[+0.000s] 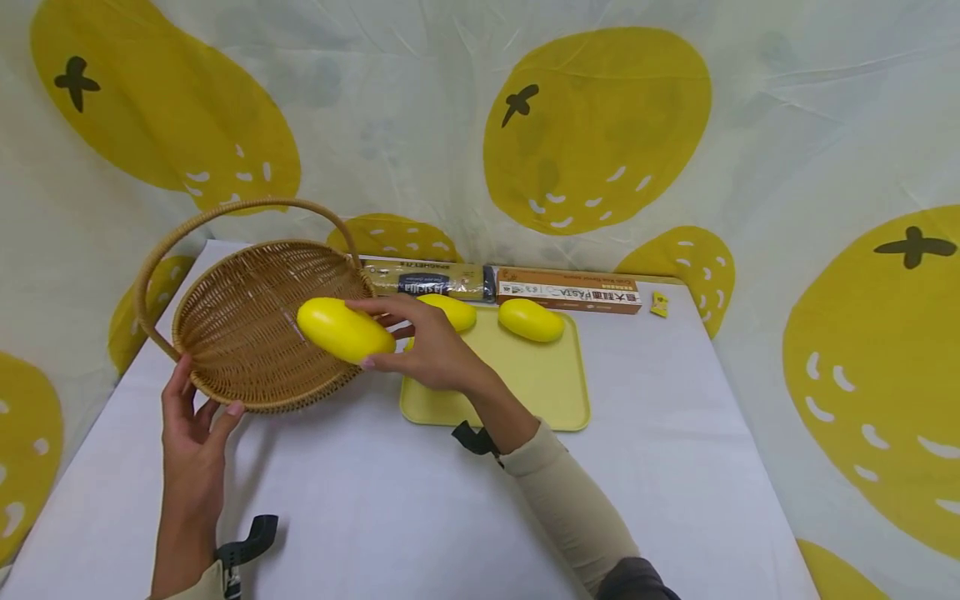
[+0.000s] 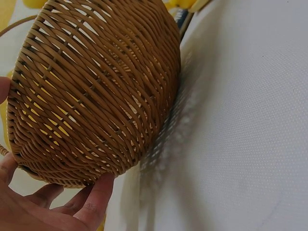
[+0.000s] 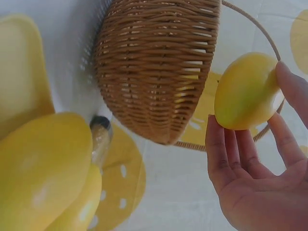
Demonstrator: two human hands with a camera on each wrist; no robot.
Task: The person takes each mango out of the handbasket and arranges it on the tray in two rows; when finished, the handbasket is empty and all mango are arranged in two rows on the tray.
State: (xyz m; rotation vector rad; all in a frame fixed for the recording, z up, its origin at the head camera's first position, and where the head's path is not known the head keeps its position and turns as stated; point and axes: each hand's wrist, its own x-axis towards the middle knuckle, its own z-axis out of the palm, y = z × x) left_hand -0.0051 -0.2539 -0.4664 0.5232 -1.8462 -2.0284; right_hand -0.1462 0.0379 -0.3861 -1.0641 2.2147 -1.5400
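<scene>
A brown wicker basket [image 1: 247, 342] with a tall arched handle stands at the left of the table. My left hand [image 1: 193, 417] holds its near left rim, fingers over the edge and thumb against the outer weave [image 2: 96, 96]. Over the basket's right rim, my right hand [image 1: 431, 342] grips a smooth yellow mango [image 1: 337, 327] between thumb and fingers. In the right wrist view this mango [image 3: 249, 91] appears beyond the basket's rim, against the handle. More mangoes lie on a pale yellow tray [image 1: 517, 396], one [image 1: 531, 320] at its back right, another [image 1: 450, 312] partly behind my right hand.
Behind the tray lie a spaghetti packet [image 1: 427, 279] and an orange-brown pasta box [image 1: 567, 290], end to end along the table's back edge. A small yellow wrapped sweet [image 1: 659, 304] lies right of the box. A fruit-print curtain [image 1: 420, 125] hangs behind.
</scene>
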